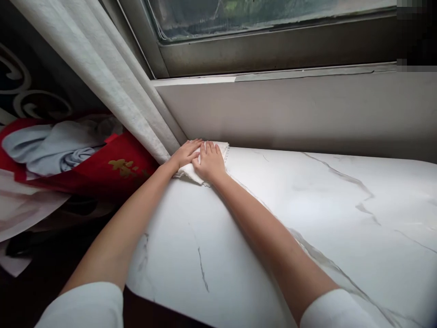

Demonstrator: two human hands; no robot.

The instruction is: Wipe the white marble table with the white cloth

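Observation:
A white cloth [193, 174] lies at the far left corner of a white marble-patterned table [259, 200], close to the wall and the curtain. My left hand [187, 153] lies flat on the cloth's left part, fingers stretched forward and to the right. Beside it, my right hand [210, 161] presses flat on the middle of the cloth, its fingers pointing away from me. The two hands touch near the thumbs. Part of the cloth shows beyond and below the right hand, with a ragged edge.
A pale curtain [112, 68] hangs at the left, near the table's corner. Further left is a red bag [116, 164] with grey-blue fabric [58, 146] on it. A window [259, 18] with a metal frame and sill is above the wall behind the table.

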